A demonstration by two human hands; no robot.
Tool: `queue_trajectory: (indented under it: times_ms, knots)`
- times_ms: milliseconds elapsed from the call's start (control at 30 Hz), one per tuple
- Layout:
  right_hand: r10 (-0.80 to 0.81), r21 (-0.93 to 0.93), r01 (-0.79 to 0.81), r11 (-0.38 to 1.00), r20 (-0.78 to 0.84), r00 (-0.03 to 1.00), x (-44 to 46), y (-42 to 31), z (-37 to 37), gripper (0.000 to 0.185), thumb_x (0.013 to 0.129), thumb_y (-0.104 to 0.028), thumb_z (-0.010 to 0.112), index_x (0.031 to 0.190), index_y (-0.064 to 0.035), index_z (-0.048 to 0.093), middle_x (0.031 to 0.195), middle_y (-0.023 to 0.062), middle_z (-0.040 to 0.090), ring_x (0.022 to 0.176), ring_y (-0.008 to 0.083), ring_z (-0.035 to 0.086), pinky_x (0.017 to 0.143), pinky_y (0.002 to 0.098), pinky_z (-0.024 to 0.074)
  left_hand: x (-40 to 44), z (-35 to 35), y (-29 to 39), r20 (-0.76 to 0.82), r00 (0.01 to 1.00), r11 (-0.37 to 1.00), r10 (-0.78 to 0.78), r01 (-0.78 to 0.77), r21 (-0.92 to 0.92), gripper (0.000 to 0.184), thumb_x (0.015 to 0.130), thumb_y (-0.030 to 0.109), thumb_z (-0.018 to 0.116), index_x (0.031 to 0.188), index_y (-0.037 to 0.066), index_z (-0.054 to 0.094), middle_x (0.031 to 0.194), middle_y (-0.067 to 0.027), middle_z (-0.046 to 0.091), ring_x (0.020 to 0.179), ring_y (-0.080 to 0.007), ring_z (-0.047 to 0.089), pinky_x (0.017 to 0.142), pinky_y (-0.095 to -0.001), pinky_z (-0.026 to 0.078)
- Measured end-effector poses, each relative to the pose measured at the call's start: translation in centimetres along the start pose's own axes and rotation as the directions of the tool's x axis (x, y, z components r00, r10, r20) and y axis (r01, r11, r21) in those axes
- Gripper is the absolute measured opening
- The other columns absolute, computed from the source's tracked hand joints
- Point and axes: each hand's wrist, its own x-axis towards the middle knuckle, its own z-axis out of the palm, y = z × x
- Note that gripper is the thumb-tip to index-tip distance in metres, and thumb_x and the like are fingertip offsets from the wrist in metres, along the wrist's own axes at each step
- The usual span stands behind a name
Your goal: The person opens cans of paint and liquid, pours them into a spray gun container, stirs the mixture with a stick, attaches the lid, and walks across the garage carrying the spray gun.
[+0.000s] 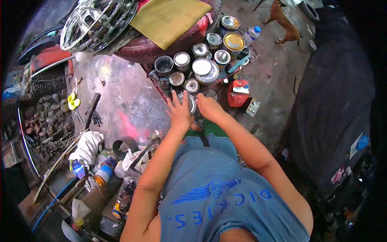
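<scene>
A round paint can (192, 105) with a silvery metal rim stands just in front of me. My left hand (180, 112) rests over its top and left side, fingers spread apart. At the can's right edge, my right hand (208, 107) is closed, its fingers curled together; whatever they hold, if anything, is hidden. Beyond my hands are a small lidded can (191, 85), a can with a brownish lid (176, 78) and a larger can with a white disc on top (201, 67). A dark open container (164, 64) stands to their left.
A red plastic bag (237, 99) lies right of my hands. Behind the cans, sandpaper (169, 20) lies on a reddish tyre (139, 50), beside metal wheel covers (94, 24). A dog (284, 24) is at the upper right. Rags and cans clutter the lower left; dark cloth (330, 101) hangs right.
</scene>
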Motion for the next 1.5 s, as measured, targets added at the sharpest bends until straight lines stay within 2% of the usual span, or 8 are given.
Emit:
queue_trajectory:
  times_ms: [267,733,933,1033,1167,1267,1367,1500]
  knots:
    - [-0.011,-0.124,0.009,0.992,-0.016,1.0,-0.3,-1.5,-1.1,0.02,0.102,-0.021,0.05,0.103,-0.0007,0.052,0.088,0.0278,0.07,0.086,0.0478,0.069,0.074,0.0582,0.0546,0.2,4.0,-0.4,-0.329,0.944,0.963,-0.023,-0.068,-0.262,0.096,0.074,0.033,0.084,0.151,0.002,0.035,0.146,-0.0291,0.038,0.128,-0.0525,0.039,0.107,-0.0601,0.04]
    - [0.017,-0.365,0.006,0.931,0.061,0.998,-0.3,-3.3,-1.3,0.02,0.095,-0.019,0.057,0.1,-0.0006,0.053,0.09,0.0263,0.072,0.085,0.0427,0.072,0.073,0.053,0.0582,-0.1,3.3,-0.2,-0.311,0.95,0.964,0.0,-0.083,-0.254,0.1,0.065,0.028,0.09,0.145,-0.001,0.038,0.143,-0.0266,0.04,0.13,-0.048,0.039,0.112,-0.0554,0.034]
    - [-0.137,-0.111,0.15,0.982,0.121,0.983,3.0,0.9,-0.7,0.03,0.104,-0.032,0.049,0.098,-0.004,0.058,0.089,0.0267,0.071,0.075,0.0421,0.071,0.064,0.0535,0.055,0.1,2.7,0.1,-0.267,0.963,0.962,-0.047,-0.028,-0.27,0.102,0.061,0.02,0.09,0.146,0.002,0.038,0.142,-0.0217,0.04,0.13,-0.0463,0.038,0.11,-0.0546,0.037]
    - [0.158,0.287,-0.375,0.882,0.57,0.807,4.7,1.7,-2.1,0.035,0.105,-0.036,0.046,0.1,-0.0041,0.061,0.089,0.0282,0.069,0.074,0.0454,0.068,0.067,0.0552,0.0529,-0.1,2.4,0.3,-0.228,0.972,0.965,-0.061,-0.001,-0.261,0.104,0.058,0.017,0.09,0.147,0.003,0.037,0.141,-0.0201,0.041,0.13,-0.0455,0.038,0.11,-0.0546,0.038]
    - [-0.243,0.102,0.225,0.969,0.224,0.944,4.2,4.0,-0.6,0.041,0.106,-0.038,0.043,0.101,-0.0008,0.059,0.095,0.0324,0.066,0.08,0.0502,0.065,0.074,0.0567,0.0516,0.8,2.1,-1.1,-0.158,0.984,0.967,0.078,-0.113,-0.227,0.105,0.057,0.017,0.09,0.147,0.004,0.038,0.146,-0.0207,0.038,0.133,-0.0454,0.037,0.113,-0.0544,0.036]
    - [-0.136,0.011,0.136,0.991,0.152,0.979,2.4,1.9,-1.2,0.033,0.104,-0.032,0.047,0.1,-0.0008,0.057,0.093,0.0313,0.067,0.085,0.0498,0.066,0.076,0.0589,0.0512,1.6,1.1,-3.1,-0.118,0.943,0.938,0.312,-0.325,-0.117,0.108,0.059,0.02,0.091,0.15,0.004,0.036,0.152,-0.0235,0.033,0.137,-0.0478,0.035,0.115,-0.0534,0.034]
    - [-0.117,-0.061,0.122,0.991,0.071,0.991,1.4,1.4,-0.5,0.026,0.102,-0.026,0.048,0.101,-0.0006,0.054,0.088,0.0289,0.069,0.085,0.0494,0.067,0.077,0.0603,0.0519,0.5,-1.2,-0.4,0.012,0.997,0.997,0.075,-0.075,0.012,0.109,0.063,0.026,0.091,0.153,0.005,0.033,0.156,-0.0263,0.03,0.14,-0.0508,0.032,0.116,-0.0556,0.032]
    - [-0.019,-0.136,0.025,0.99,0.039,0.999,0.4,-1.3,-2.2,0.024,0.101,-0.024,0.049,0.103,-0.001,0.054,0.087,0.0283,0.07,0.084,0.0486,0.069,0.075,0.0602,0.0531,0.6,2.4,1.0,-0.229,0.964,0.967,-0.132,0.074,-0.245,0.105,0.07,0.033,0.088,0.155,0.008,0.033,0.154,-0.0304,0.03,0.138,-0.0541,0.032,0.113,-0.0604,0.033]
